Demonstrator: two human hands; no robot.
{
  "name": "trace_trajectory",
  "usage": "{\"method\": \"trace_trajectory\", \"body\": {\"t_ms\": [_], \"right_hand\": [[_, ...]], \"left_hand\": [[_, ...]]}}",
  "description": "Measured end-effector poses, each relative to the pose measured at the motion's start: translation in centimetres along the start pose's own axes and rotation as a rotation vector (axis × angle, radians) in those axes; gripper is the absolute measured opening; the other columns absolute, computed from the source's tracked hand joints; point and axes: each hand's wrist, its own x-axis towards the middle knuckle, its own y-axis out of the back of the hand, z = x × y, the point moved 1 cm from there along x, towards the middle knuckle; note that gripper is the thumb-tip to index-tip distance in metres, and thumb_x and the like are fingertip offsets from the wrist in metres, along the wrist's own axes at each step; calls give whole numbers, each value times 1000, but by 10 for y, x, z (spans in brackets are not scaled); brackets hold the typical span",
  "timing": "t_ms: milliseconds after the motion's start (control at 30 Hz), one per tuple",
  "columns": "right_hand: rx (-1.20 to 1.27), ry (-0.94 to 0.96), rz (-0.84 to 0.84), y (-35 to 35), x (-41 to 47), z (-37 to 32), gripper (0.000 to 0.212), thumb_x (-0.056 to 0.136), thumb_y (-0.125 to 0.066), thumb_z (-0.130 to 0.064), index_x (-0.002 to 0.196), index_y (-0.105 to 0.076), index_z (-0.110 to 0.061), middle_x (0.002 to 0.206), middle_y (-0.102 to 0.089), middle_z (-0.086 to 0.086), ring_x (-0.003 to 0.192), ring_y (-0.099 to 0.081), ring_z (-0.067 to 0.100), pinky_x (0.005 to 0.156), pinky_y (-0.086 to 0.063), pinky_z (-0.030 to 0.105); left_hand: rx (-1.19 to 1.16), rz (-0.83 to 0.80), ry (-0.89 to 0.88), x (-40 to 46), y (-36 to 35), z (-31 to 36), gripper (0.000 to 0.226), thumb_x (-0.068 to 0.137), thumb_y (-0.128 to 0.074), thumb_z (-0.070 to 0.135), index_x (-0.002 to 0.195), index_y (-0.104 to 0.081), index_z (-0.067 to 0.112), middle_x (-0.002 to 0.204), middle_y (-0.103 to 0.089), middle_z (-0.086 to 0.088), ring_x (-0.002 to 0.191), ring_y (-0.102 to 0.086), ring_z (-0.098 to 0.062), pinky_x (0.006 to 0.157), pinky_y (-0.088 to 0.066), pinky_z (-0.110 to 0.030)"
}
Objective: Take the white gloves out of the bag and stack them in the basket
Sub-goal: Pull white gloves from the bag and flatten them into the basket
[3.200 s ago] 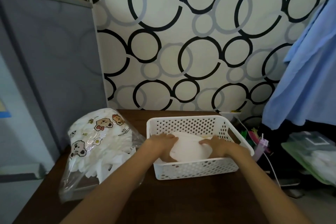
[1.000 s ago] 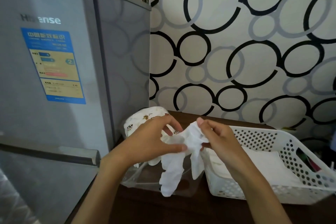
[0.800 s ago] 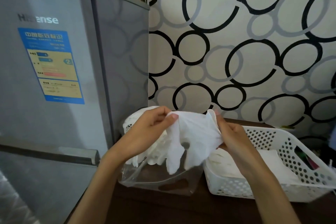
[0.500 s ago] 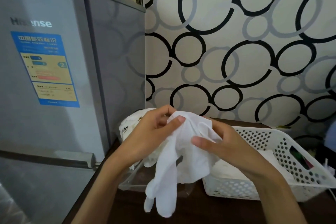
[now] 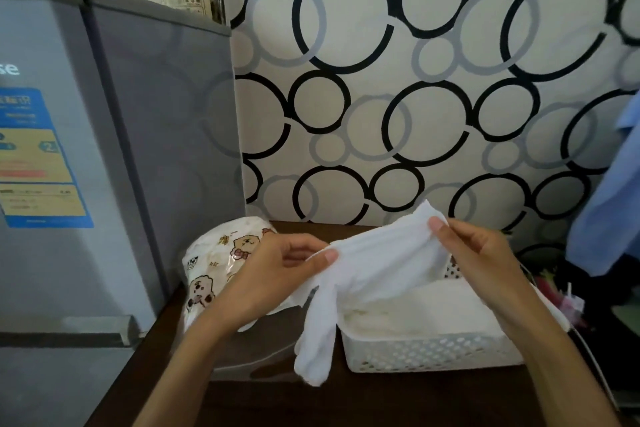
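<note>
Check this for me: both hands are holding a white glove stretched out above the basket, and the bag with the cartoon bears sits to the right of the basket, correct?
Not quite. The head view shows the bag to the left of the basket, beside the grey fridge. The rest holds: left hand and right hand hold the white glove stretched above the basket.

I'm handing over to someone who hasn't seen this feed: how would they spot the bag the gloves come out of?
Start at the grey fridge on the left; the dark wooden table butts against its side. The bag lies on the table's far left corner against the fridge, left of the white perforated basket. It is the only clear plastic item, printed with cartoon bear faces.
</note>
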Motion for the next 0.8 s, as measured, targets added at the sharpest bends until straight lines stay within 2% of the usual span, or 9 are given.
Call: {"method": "trace_trajectory", "body": {"t_ms": [67,167,233,333,433,500,567,700,800], "right_hand": [[22,-16,77,7,3,3,23,96,-47,-34,84,-66,-27,68,-61,1,58,-54,-3,52,-42,12],[214,-124,97,8,8,11,20,94,-48,-46,95,-65,-37,101,-64,-3,97,-60,10,81,-49,30],[276,-162,59,10,9,13,30,86,-56,-52,104,-67,-31,107,-67,2,101,-63,19,91,-49,40],[110,-53,95,18,9,11,25,91,-56,-37,95,-65,-15,92,-65,18,81,-61,21,72,-48,33],[-13,103,221,26,8,9,21,94,-49,-35,85,-63,-22,76,-64,5,67,-57,8,56,-44,17],[-75,196,281,25,7,6,21,95,-47,-33,81,-60,-24,71,-61,1,59,-53,1,50,-39,11],[-95,246,326,21,4,2,20,96,-47,-32,82,-60,-24,71,-61,3,59,-53,4,49,-38,12],[-59,304,297,8,0,-14,18,95,-47,-33,85,-61,-29,73,-65,3,64,-59,16,52,-42,24],[77,249,211,4,-4,-26,20,96,-49,-32,86,-66,-27,78,-66,13,63,-57,21,55,-42,27]], "left_hand": [[-37,14,2,8,-14,5,19,94,-52,27,93,-70,20,85,-72,15,78,-66,3,66,-48,-8],[-46,104,34,27,-37,7,23,100,-43,25,89,-62,16,71,-61,8,62,-55,3,56,-39,-5],[1,194,52,40,-52,5,26,102,-38,27,83,-52,18,71,-49,5,59,-44,-2,54,-35,-9],[92,266,68,56,-69,-3,26,103,-32,34,87,-48,23,73,-51,6,65,-47,-7,64,-43,-28],[358,324,-8,61,-79,-5,27,102,-25,42,98,-47,26,78,-61,4,72,-59,-18,70,-51,-42],[533,380,-86,59,-78,-4,29,101,-20,44,102,-42,27,76,-62,1,72,-62,-26,67,-51,-42],[635,437,-150,57,-71,-4,30,99,-16,45,105,-40,27,67,-57,4,65,-61,-27,62,-50,-39],[740,574,-353,45,-42,3,20,99,-23,46,102,-38,33,42,-33,10,36,-46,-15,40,-42,-30],[728,641,-422,34,-18,19,19,97,-29,44,101,-44,34,41,-42,7,33,-42,-9,38,-39,-28]]}}
